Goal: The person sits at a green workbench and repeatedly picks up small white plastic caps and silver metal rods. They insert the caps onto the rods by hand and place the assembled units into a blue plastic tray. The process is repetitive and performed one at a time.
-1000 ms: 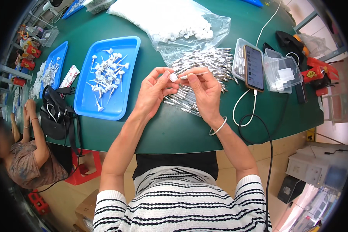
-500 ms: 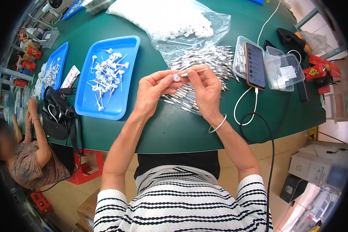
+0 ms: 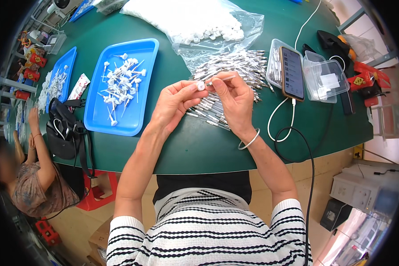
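Above the green table, my left hand (image 3: pixel 172 104) pinches a small round white plastic cap (image 3: pixel 201 86) between thumb and fingertips. My right hand (image 3: pixel 237 106) grips a thin white rod with a metal end (image 3: pixel 228 78), and that end is close to the cap. Whether rod and cap touch is too small to tell. Just beyond and beneath my hands lies a heap of similar white and metal rods (image 3: pixel 235 63). A clear plastic bag (image 3: pixel 252 27) spilling white caps (image 3: pixel 226 32) sits behind the heap.
On the left, a blue tray (image 3: pixel 136 122) carries several capped rods (image 3: pixel 122 84). A black bag (image 3: pixel 62 142) and a second blue tray (image 3: pixel 70 57) lie farther left, near a co-worker (image 3: pixel 40 181). A phone (image 3: pixel 292 73) with a cable leans on clear plastic boxes (image 3: pixel 326 84) at right.
My left hand has shifted slightly left and down with the cap. The rod's metal end now shows beside my right thumb. Both hands keep their grip.
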{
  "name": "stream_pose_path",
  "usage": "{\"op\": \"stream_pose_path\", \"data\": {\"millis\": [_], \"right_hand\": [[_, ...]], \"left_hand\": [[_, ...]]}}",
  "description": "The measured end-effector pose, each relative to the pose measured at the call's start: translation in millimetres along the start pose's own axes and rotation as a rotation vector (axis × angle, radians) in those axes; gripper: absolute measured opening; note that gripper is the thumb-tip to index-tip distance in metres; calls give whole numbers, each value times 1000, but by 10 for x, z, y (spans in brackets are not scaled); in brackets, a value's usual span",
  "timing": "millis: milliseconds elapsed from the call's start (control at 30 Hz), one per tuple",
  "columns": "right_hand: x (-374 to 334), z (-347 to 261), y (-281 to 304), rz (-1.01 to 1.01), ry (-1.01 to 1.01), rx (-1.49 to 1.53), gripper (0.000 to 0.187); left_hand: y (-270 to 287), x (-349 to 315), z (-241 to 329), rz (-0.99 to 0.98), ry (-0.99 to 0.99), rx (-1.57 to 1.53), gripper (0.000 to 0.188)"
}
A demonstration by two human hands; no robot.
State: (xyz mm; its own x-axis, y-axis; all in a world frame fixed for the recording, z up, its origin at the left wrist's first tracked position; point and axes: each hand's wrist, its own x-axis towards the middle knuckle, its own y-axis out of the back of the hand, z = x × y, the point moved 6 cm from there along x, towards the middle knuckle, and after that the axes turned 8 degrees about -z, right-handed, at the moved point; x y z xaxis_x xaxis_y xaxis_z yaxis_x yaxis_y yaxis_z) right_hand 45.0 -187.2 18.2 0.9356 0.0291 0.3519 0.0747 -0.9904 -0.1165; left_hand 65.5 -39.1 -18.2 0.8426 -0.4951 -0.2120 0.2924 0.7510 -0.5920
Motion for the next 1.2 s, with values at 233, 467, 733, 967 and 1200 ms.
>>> {"op": "stream_pose_path", "data": {"millis": [233,467,733,967,1200], "right_hand": [[-15,-34,-3,-38,0,-84,12],[-3,-69,-8,43,86,-95,10],[2,-115,-6,45,85,-153,8],[6,-162,-9,31,90,-217,8],[3,-194,-14,47,89,-204,8]], "left_hand": [[14,6,-22,-19,12,-38,17],[2,21,-20,-33,2,-62,24],[-37,0,-27,-33,13,-58,29],[-40,-4,-36,-36,24,-55,30],[-45,-7,-30,-29,35,-30,29]]}}
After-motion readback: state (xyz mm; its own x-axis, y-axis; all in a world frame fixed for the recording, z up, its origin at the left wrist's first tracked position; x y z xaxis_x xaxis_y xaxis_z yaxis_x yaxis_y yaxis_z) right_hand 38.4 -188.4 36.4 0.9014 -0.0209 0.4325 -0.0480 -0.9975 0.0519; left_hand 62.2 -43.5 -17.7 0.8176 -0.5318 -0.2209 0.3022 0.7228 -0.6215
